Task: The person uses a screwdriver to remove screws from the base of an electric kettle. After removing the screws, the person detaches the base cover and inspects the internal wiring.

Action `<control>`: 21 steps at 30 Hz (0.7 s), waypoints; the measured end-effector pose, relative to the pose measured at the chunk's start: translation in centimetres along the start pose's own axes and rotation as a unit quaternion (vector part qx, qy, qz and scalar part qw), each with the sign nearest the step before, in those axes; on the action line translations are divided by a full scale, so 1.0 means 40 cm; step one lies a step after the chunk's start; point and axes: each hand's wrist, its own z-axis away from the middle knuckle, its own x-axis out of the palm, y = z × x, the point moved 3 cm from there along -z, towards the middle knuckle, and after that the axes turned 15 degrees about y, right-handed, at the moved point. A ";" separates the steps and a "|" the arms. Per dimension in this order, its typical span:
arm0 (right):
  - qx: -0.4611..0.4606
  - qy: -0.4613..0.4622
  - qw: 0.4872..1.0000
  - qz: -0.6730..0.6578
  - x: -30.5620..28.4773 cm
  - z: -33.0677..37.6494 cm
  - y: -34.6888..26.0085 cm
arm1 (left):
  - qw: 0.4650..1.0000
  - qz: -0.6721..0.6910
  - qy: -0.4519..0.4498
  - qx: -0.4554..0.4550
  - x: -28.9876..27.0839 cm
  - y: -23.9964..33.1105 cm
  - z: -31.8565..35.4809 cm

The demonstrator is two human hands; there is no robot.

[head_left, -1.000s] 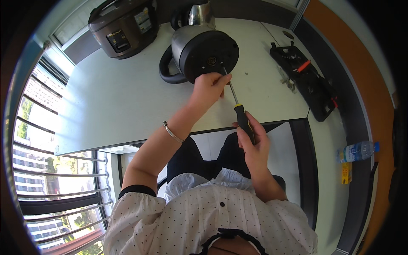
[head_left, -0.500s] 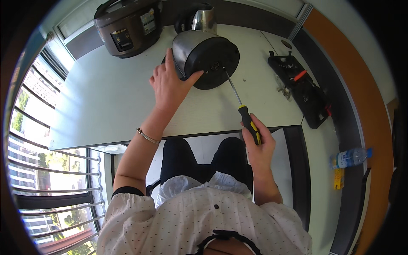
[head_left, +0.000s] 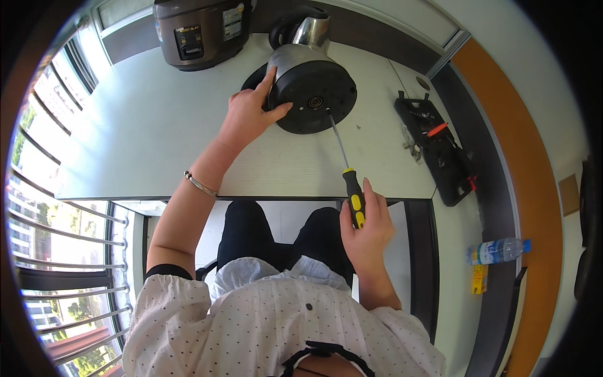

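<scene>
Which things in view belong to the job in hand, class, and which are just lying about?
Part of the job:
screwdriver, held by the right hand
metal kettle, touched by the left hand
black tool case, probably

Apparently just lying about:
brown cooker
second metal kettle
water bottle
yellow packet

Two hands (head_left: pixel 247 117) (head_left: pixel 370 224), two metal kettles (head_left: pixel 314 88) (head_left: pixel 313 32) and one screwdriver (head_left: pixel 352 188) were in view.
Counted too were one cooker (head_left: pixel 207 36), one tool case (head_left: pixel 441 158), one plastic bottle (head_left: pixel 500 251), one yellow box (head_left: pixel 479 280) and one bracelet (head_left: pixel 201 185).
</scene>
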 end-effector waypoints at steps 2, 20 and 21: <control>0.051 -0.016 0.998 -0.030 0.005 0.015 0.019 | 1.000 0.007 -0.013 -0.005 -0.008 0.000 -0.005; 0.059 -0.068 0.994 -0.065 0.021 0.039 0.006 | 0.996 0.065 -0.054 -0.029 -0.015 -0.040 -0.028; 0.035 -0.072 0.996 -0.032 0.014 0.033 -0.020 | 0.996 0.053 -0.057 -0.034 -0.020 -0.037 -0.030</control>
